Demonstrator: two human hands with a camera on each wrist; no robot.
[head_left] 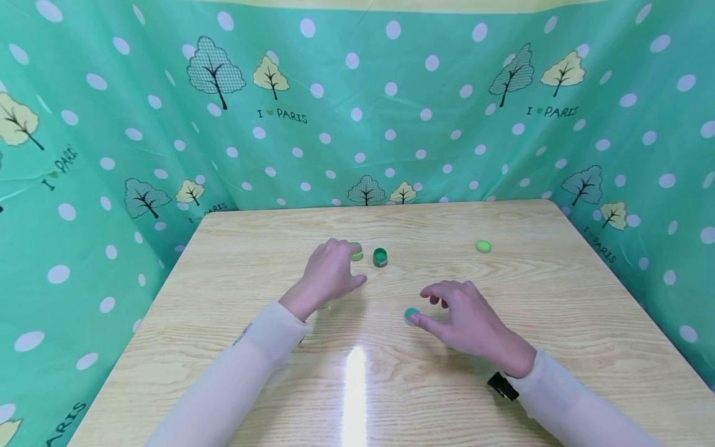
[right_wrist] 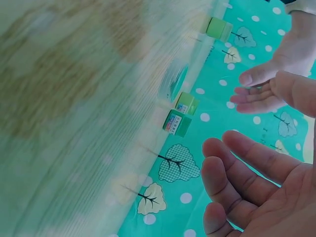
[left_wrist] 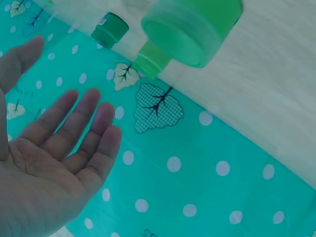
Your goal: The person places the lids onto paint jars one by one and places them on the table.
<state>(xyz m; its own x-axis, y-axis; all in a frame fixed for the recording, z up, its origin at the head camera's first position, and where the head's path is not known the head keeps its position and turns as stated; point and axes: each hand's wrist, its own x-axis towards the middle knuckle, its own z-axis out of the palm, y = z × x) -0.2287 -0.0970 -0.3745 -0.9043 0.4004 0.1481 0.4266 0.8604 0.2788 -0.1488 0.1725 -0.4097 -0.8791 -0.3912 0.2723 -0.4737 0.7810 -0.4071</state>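
My left hand [head_left: 329, 273] hovers beside a light green jar [head_left: 356, 251], its thumb and fingers apart and holding nothing; a dark green open jar [head_left: 380, 257] stands just right of that. In the left wrist view the left hand [left_wrist: 64, 163] is spread, away from the dark green jar [left_wrist: 110, 30] and the light green jar [left_wrist: 152, 59]. The right hand [head_left: 472, 316] is loosely bent and empty, its thumb tip overlapping a teal round piece [head_left: 410, 314]. The right wrist view shows a gap between the right hand [right_wrist: 256, 187] and that round piece [right_wrist: 174, 84].
A light green round piece [head_left: 483, 246] lies at the back right of the wooden table [head_left: 251, 248]. Another light green thing [head_left: 325, 305] is mostly hidden under the left wrist; a larger green container [left_wrist: 192, 29] shows close up in the left wrist view. Patterned cloth surrounds the table.
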